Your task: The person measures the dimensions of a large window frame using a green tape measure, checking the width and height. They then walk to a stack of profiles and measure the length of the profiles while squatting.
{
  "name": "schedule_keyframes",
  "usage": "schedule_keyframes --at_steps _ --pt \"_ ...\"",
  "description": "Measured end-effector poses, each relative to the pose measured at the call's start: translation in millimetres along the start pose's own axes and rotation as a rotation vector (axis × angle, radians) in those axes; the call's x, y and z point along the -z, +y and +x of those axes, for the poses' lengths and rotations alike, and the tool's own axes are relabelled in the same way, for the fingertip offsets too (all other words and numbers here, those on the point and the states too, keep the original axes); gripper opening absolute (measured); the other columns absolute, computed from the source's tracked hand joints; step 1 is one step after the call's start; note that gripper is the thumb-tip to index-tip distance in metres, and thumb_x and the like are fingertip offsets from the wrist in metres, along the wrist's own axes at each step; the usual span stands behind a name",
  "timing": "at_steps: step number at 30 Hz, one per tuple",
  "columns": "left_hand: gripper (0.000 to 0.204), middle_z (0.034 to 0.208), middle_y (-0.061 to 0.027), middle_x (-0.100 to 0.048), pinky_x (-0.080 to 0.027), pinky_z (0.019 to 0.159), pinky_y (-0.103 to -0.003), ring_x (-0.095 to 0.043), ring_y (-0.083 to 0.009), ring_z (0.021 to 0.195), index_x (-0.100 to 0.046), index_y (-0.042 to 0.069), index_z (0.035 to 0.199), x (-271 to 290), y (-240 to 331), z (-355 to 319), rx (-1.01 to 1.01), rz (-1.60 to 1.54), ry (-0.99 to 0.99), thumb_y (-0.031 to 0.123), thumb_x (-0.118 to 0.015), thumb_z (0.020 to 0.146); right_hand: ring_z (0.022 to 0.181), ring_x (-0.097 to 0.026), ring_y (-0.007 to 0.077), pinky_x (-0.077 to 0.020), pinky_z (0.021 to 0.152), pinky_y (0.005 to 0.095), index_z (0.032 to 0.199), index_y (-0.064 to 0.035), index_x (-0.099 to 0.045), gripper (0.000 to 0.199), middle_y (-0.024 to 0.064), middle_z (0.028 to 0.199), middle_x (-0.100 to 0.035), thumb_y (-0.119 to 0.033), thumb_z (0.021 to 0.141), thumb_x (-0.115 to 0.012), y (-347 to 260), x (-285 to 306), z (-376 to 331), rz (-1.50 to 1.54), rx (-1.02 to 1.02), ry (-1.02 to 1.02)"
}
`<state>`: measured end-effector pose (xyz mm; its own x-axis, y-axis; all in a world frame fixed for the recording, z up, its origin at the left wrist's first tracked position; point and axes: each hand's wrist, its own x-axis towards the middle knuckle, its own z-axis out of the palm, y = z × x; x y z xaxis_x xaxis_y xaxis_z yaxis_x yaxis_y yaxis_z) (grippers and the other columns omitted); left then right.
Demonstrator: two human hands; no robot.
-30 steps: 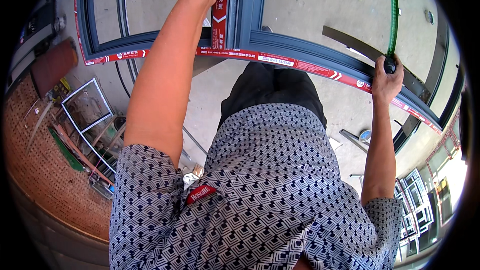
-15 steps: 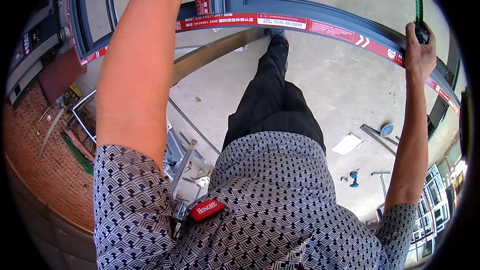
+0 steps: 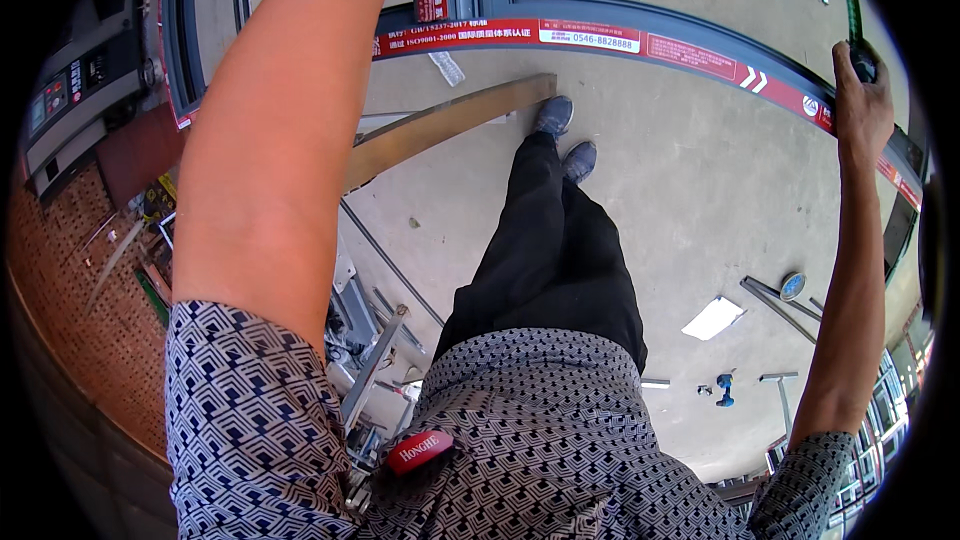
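Observation:
A large dark grey-blue metal window frame (image 3: 640, 18), with red printed protective film along its near edge, spans the top of the view. At its right end my right hand (image 3: 866, 112) is closed around a dark tape measure (image 3: 862, 62), the wrist lying over the near rail. A green tape blade (image 3: 852, 8) runs out of it toward the far side of the frame. My left arm (image 3: 275, 130) reaches forward across the left part of the frame; its hand lies beyond the upper picture edge, hidden from me.
A long brown beam (image 3: 450, 130) reaches below the frame close to my shoes (image 3: 555, 118). Metal profiles (image 3: 372, 360) lie at the lower left. A grey machine (image 3: 85, 80) stands far left. On the right floor are a white sheet (image 3: 714, 318), a blue power tool (image 3: 724, 390) and metal bars (image 3: 778, 306).
The view has shifted, so the frame and my right hand sit slightly farther right. Both shoes now show below the frame. My right hand keeps its grip on the tape measure.

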<state>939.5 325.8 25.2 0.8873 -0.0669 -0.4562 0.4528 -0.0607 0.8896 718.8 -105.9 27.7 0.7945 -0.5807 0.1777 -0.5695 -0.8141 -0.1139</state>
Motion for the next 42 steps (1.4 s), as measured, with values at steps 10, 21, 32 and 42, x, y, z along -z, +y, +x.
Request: schedule_keyframes --at_steps 10,21,32,42 --pt "0.043 0.087 -0.0148 -0.069 -0.054 0.073 -0.043 -0.063 -0.0212 0.076 -0.068 -0.01 0.094 8 7 -13 -0.071 0.126 0.208 0.031 -0.078 0.089 0.108 -0.068 0.0356 -0.0515 0.097 0.0425 0.128 -0.0086 -0.068 0.05 0.0195 0.116 -0.07 -0.039 0.088 -0.071 -43 27 -21 0.281 0.013 0.112" --pt "0.044 0.083 -0.0149 -0.068 -0.054 0.072 -0.044 -0.065 -0.0256 0.073 -0.062 -0.002 0.083 8 30 -28 0.031 0.428 0.329 0.038 -0.074 0.093 0.107 -0.064 0.0368 -0.0532 0.091 0.0462 0.128 -0.0088 -0.064 0.045 0.0171 0.114 -0.065 -0.028 0.088 -0.072 -196 45 -93 0.44 -0.147 0.12" --pt "0.06 0.106 -0.0227 -0.071 -0.055 0.091 -0.047 -0.071 -0.0378 0.1 -0.061 -0.007 0.109 8 51 -41 0.104 0.58 0.21 0.052 -0.063 0.096 0.108 -0.061 0.0363 -0.0516 0.093 0.0454 0.126 -0.0072 -0.062 0.043 0.0173 0.112 -0.064 -0.025 0.088 -0.072 -203 47 -93 0.331 -0.18 0.14" --pt "0.058 0.068 -0.0042 -0.054 -0.044 0.062 -0.037 -0.051 -0.0148 0.066 -0.06 0.001 0.075 64 44 -25 -0.037 0.394 -0.074 0.054 -0.061 0.099 0.108 -0.062 0.0365 -0.0515 0.093 0.0449 0.126 -0.0067 -0.062 0.042 0.0169 0.114 -0.064 -0.025 0.09 -0.07 -205 48 -91 0.31 -0.194 0.113"
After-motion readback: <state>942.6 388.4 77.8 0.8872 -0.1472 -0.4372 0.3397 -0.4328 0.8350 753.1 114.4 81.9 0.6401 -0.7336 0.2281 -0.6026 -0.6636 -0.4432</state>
